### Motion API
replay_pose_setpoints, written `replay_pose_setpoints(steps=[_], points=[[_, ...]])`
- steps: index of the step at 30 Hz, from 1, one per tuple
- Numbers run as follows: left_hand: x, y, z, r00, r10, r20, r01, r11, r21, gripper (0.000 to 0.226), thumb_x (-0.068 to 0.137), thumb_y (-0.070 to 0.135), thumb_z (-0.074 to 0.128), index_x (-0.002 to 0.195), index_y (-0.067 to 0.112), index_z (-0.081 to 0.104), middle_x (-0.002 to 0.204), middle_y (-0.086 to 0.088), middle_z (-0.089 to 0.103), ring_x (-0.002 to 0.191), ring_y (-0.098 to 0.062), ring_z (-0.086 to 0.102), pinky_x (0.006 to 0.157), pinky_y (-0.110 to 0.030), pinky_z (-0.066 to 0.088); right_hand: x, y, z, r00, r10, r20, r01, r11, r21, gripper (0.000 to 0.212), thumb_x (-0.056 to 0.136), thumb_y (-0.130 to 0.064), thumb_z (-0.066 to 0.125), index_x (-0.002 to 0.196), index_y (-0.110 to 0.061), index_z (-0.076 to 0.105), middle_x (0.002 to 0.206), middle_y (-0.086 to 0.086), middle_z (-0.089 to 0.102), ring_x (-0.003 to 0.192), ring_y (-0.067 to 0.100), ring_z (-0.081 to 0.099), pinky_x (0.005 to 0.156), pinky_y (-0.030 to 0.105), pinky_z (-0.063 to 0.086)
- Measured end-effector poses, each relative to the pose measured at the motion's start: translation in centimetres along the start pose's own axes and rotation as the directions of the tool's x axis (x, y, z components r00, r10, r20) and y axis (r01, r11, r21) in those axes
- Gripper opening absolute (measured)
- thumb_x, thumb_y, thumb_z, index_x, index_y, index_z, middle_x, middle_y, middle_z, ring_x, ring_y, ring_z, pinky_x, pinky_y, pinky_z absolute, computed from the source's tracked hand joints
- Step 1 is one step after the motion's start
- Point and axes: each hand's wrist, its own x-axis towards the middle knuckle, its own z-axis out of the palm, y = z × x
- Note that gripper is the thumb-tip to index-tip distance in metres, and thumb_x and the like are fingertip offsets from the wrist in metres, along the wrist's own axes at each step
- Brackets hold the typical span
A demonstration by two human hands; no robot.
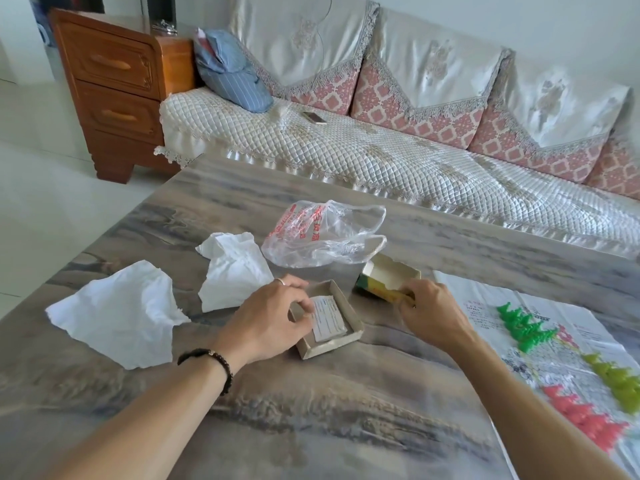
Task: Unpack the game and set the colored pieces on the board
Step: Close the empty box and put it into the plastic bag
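Head view shows your left hand (266, 317) pinching a folded paper slip (329, 318) inside the shallow box tray (346, 337) on the worktop (311, 410). Your right hand (433, 313) grips the edge of the green-and-yellow box lid (388, 278) just beside the tray. On the paper board (485, 306) at right stand green pieces (523, 329), yellow-green pieces (616, 379) and red pieces (585, 417) in rows.

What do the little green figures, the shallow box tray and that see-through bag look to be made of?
Green pieces: likely moulded plastic, bright, slightly translucent and glossy.
Box tray: apparently plain greyish cardboard, matt, with thin folded walls.
Bag: thin clear plastic film, crinkled and shiny, with red print.
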Motion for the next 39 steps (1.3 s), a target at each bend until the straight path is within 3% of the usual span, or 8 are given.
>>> replay_pose_setpoints(steps=[9,14,17,20,24,29,33,39], points=[[-1.4,6.7,-0.8,0.97,0.239,-0.037,-0.241,0.969,-0.046,0.068,0.086,0.034,0.067,0.145,0.034,0.034,0.145,0.017,0.037,0.13,-0.001,0.035,0.102,-0.017,0.03,-4.9,-0.8,-9.3,0.968,-0.129,0.213,0.09,0.978,0.187,0.016,0.072,-0.025,0.075,0.081,-0.032,0.064,0.072,-0.008,0.063,0.06,0.007,0.053,0.056,0.021,0.039],[-1.2,10.4,-1.8,0.965,0.253,-0.067,-0.262,0.94,-0.218,0.008,0.089,0.021,0.066,0.096,0.021,0.069,0.091,0.009,0.069,0.082,-0.003,0.062,0.073,-0.025,0.051,-5.5,-2.4,-11.4,0.904,-0.275,0.327,0.093,0.874,0.478,0.026,0.075,-0.015,0.079,0.098,-0.023,0.069,0.07,-0.005,0.056,0.063,0.011,0.047,0.058,0.029,0.038],[-1.7,10.1,-2.4,0.972,0.157,-0.178,-0.201,0.943,-0.266,0.014,0.09,0.015,0.064,0.08,0.023,0.068,0.071,0.009,0.067,0.068,-0.006,0.064,0.066,-0.026,0.052,-5.6,-2.7,-10.8,0.898,-0.296,0.325,0.029,0.777,0.628,0.026,0.077,-0.005,0.076,0.101,-0.013,0.068,0.066,-0.005,0.054,0.061,0.011,0.047,0.054,0.026,0.039],[-2.4,9.1,-2.8,0.99,0.106,-0.093,-0.13,0.94,-0.316,0.005,0.087,0.024,0.068,0.09,0.022,0.071,0.081,0.007,0.07,0.078,-0.012,0.066,0.076,-0.034,0.055,-5.7,-2.7,-9.7,0.858,-0.33,0.393,0.008,0.774,0.633,0.028,0.073,-0.009,0.081,0.098,-0.013,0.069,0.071,0.002,0.059,0.065,0.016,0.049,0.056,0.028,0.038],[-3.4,8.3,-2.5,0.986,0.146,0.086,-0.12,0.96,-0.253,0.037,0.076,0.026,0.081,0.111,0.027,0.067,0.096,0.014,0.07,0.087,-0.002,0.065,0.083,-0.029,0.055,-5.8,-2.4,-9.4,0.868,-0.318,0.38,0.013,0.78,0.625,0.027,0.069,-0.009,0.083,0.092,-0.013,0.071,0.072,0.003,0.061,0.065,0.016,0.048,0.053,0.026,0.037],[-2.9,6.7,-3.2,0.997,0.066,0.041,-0.047,0.934,-0.354,0.021,0.078,0.026,0.079,0.097,0.026,0.07,0.086,0.004,0.071,0.082,-0.018,0.066,0.08,-0.037,0.056,-5.5,-3.4,-7.7,0.914,-0.291,0.284,0.042,0.762,0.646,0.012,0.08,-0.023,0.076,0.088,-0.015,0.075,0.075,0.005,0.067,0.064,0.012,0.047,0.057,0.026,0.036],[-1.9,3.8,-3.7,0.997,-0.05,0.066,0.068,0.95,-0.305,0.017,0.079,0.033,0.077,0.092,0.024,0.072,0.065,0.017,0.063,0.063,0.0,0.058,0.069,-0.026,0.048,-4.6,-5.4,-4.6,0.899,-0.304,0.315,0.086,0.828,0.554,0.014,0.086,-0.027,0.07,0.091,-0.015,0.074,0.088,0.006,0.074,0.069,0.007,0.055,0.061,0.02,0.042],[0.6,1.3,-3.5,0.993,-0.107,0.042,0.114,0.964,-0.239,0.018,0.08,0.038,0.074,0.087,0.022,0.071,0.095,-0.001,0.07,0.091,-0.016,0.064,0.086,-0.036,0.051,-2.4,-6.3,-1.8,0.909,-0.278,0.31,0.036,0.794,0.607,0.025,0.082,-0.022,0.075,0.104,-0.012,0.069,0.093,0.003,0.072,0.077,0.01,0.063,0.065,0.024,0.053]])
